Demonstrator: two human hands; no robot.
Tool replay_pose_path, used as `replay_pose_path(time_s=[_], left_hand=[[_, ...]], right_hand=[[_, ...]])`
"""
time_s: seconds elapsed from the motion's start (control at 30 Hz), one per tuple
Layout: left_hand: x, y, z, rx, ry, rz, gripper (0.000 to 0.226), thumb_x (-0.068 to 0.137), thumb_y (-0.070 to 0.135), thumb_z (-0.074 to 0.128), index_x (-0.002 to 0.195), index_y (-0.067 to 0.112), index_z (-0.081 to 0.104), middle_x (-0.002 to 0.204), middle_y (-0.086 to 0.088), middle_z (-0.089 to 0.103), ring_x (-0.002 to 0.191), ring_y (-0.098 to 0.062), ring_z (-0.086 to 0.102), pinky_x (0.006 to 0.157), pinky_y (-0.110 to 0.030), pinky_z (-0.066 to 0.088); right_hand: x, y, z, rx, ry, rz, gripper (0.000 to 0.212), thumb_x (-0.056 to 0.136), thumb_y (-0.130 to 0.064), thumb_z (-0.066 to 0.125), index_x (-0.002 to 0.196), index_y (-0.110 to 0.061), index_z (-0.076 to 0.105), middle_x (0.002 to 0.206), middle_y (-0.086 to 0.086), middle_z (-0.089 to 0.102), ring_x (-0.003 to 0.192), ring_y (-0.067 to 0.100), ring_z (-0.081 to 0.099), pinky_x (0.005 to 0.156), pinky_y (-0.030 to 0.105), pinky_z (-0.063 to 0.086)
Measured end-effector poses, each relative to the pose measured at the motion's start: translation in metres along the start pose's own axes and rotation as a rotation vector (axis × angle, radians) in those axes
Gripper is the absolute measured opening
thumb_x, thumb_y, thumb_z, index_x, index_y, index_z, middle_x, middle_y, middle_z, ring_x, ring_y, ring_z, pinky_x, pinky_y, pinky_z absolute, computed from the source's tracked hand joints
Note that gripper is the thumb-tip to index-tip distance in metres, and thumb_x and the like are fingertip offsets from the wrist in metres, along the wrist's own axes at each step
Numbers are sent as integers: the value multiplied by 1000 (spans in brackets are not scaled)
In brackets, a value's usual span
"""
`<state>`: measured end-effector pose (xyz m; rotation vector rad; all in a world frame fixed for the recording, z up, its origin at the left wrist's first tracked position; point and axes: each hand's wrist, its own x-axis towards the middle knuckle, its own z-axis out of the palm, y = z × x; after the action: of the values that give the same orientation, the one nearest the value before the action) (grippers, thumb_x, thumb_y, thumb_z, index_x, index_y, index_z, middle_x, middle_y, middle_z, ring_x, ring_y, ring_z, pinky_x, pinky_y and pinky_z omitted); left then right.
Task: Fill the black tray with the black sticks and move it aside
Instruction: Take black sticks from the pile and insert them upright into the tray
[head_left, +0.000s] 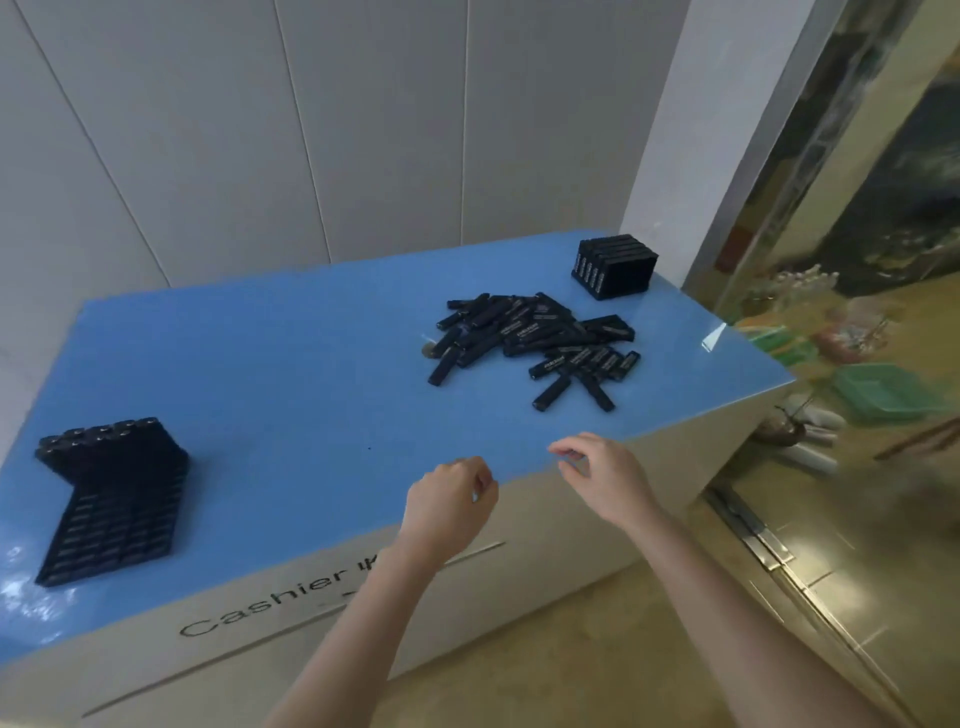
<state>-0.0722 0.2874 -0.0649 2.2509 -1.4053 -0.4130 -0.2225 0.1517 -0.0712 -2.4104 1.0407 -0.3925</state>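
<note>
Now both grips empty: left hand (449, 501), right hand (597, 478) loosely curled over near edge of blue worktop (291, 364). Loose black plastic sticks (530, 338) heaped just before small black tray (615, 265), far right corner, likely for short transfers.

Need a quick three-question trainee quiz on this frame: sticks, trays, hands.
1. True or false: the left hand or the right hand holds a stick.
2. The loose sticks lie: A) in a tray at the left; B) piled on the blue countertop, right of centre; C) on the floor.
3. Fill in: the small black tray stands at the counter's far ___ corner.

Key: 1 false; 2 B; 3 right.
</note>
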Motion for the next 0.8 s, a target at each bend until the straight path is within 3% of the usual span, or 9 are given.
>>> replay_pose_path(time_s=[0.33, 0.57, 0.67, 0.8], left_hand=[[69, 73, 40, 12, 0, 0, 22, 95, 30, 43, 103, 18, 60, 102, 8, 65, 90, -18, 59, 72, -27, 44], [142, 87, 55, 1, 73, -73, 20, 93, 25, 44, 101, 17, 60, 102, 5, 63, 90, -19, 57, 71, -29, 45], [169, 85, 57, 19, 100, -76, 21, 94, 20, 44, 108, 14, 58, 110, 3, 60, 100, -18, 54, 73, -29, 44], [205, 74, 60, 108, 122, -70, 26, 95, 16, 44, 119, 12, 53, 121, -1, 53, 118, -19, 44, 80, -29, 44]], right_hand=[[26, 90, -49, 68, 18, 58, 20, 90, -14, 55, 105, -20, 67, 101, -8, 65, 91, 8, 59, 81, 26, 49], [90, 139, -73, -12, -50, 29, 30, 90, -3, 47, 111, -17, 64, 110, -3, 64, 104, 15, 58, 89, 30, 47], [123, 152, -85, -173, -200, -56, 41, 89, 2, 44, 124, -16, 55, 125, -3, 53, 119, 17, 47, 94, 33, 43], [162, 157, -89, -234, -230, -133, 55, 85, 11, 38, 131, -17, 47, 133, -4, 43, 125, 16, 39, 90, 34, 44]])
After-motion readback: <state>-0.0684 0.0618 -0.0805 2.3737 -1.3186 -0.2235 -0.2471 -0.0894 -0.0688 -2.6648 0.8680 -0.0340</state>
